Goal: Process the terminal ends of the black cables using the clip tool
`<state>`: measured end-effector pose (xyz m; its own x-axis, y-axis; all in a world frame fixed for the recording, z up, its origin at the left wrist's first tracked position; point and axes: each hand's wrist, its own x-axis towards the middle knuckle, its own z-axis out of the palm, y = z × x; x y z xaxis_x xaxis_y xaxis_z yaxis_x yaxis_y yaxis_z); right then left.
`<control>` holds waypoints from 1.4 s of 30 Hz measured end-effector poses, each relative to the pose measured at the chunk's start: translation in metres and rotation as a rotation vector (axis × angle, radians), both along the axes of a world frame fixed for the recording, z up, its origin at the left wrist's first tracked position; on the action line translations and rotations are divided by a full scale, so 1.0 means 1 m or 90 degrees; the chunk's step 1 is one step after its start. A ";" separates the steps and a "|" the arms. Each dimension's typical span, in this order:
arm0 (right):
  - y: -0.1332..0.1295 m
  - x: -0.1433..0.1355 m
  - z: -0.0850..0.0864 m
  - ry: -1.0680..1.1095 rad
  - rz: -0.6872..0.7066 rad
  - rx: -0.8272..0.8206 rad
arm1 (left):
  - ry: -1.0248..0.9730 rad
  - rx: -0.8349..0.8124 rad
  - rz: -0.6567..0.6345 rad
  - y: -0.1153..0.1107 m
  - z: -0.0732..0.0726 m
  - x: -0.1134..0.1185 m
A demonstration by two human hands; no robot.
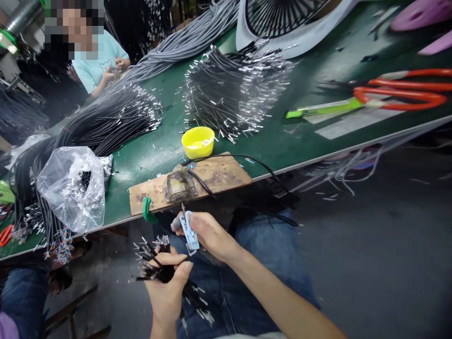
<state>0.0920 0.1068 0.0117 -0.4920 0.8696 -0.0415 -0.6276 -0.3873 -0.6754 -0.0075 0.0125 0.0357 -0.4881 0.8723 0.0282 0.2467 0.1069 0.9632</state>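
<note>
Over my lap, my left hand (167, 287) is closed around a bunch of short black cables (196, 301), whose silvery ends stick out on both sides of the fist. Just to its right, my right hand (212, 233) grips a small light-blue plastic tool (189, 230) with a thin metal tip pointing toward the bench; its exact kind is unclear. Beyond both hands, a wooden board (226, 174) lies along the bench edge, carrying a grimy, rounded block (178, 186). A yellow cup (198, 142) with small pale bits stands behind the board.
Piles of black cables (240, 89) cover the green bench (278, 141). A clear plastic bag (72, 188) lies left, a green clamp (149, 210) at the board's corner. Orange-handled scissors (399, 94), a green cutter (325, 109) and a fan (293, 23) are rightward. A co-worker (97, 70) sits across.
</note>
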 end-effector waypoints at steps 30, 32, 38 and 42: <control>-0.043 0.031 0.004 -0.419 -0.239 0.580 | -0.259 -0.220 -0.064 -0.030 -0.039 0.011; -0.044 0.028 0.001 -0.425 -0.245 0.551 | -0.283 -0.214 -0.075 -0.030 -0.040 0.011; -0.055 0.018 -0.008 -0.440 -0.396 0.504 | -0.357 -0.167 -0.073 -0.023 -0.041 0.010; -0.057 0.012 -0.018 -0.304 -0.327 0.323 | -0.398 -0.153 -0.081 -0.021 -0.040 0.015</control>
